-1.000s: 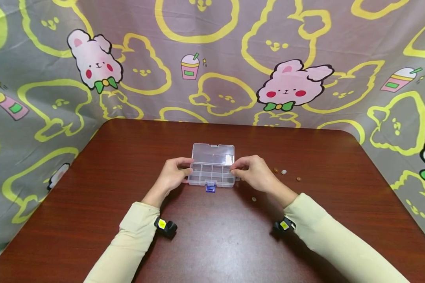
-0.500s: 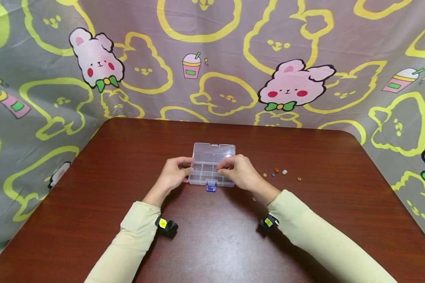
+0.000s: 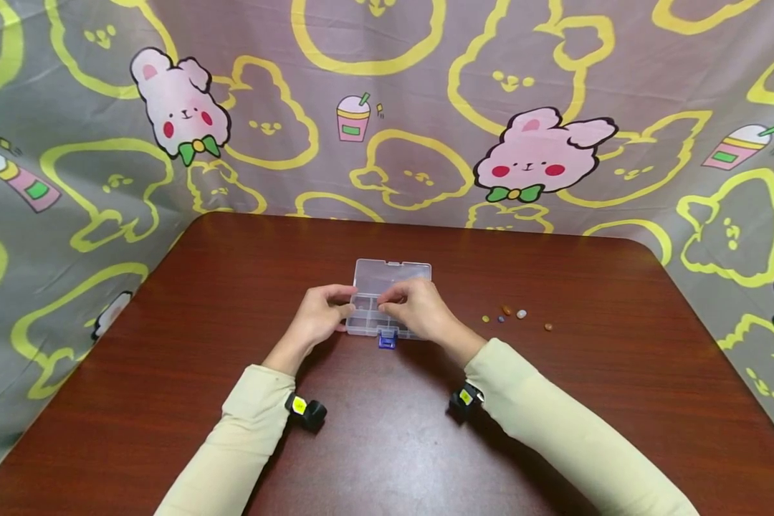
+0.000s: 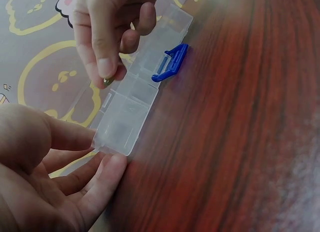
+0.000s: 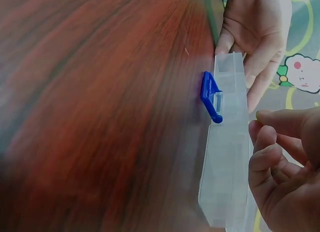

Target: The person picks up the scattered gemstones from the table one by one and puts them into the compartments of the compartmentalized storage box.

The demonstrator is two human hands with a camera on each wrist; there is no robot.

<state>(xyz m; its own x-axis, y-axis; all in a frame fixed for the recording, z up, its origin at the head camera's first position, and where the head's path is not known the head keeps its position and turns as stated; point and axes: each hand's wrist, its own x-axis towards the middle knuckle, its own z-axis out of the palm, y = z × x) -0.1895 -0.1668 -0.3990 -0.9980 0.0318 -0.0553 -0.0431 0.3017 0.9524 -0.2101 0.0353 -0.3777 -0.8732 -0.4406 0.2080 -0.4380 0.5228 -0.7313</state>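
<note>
A clear plastic compartment box [image 3: 377,275] lies on the table with its lid raised at the back and its blue latch [image 3: 388,340] hanging at the front. My left hand [image 3: 322,312] grips the box's left end between thumb and fingers. Over the left-middle compartments, my right hand [image 3: 419,307] pinches a small greenish-yellow bead [image 4: 107,81] between thumb and fingertip. In the right wrist view only a sliver of this bead [image 5: 258,114] shows at the fingertips. The right hand hides the box's right compartments in the head view.
To the right of the box lie several small beads or stones: yellow [image 3: 486,319], blue [image 3: 500,319], amber [image 3: 506,310], white [image 3: 521,314] and orange-brown [image 3: 548,327]. A patterned curtain [image 3: 413,172] hangs behind the brown table [image 3: 264,251].
My right hand has moved left, from the box's right edge to over its left-middle compartments. The left hand keeps its grip on the box. A pale bead in front is now hidden by the right arm.
</note>
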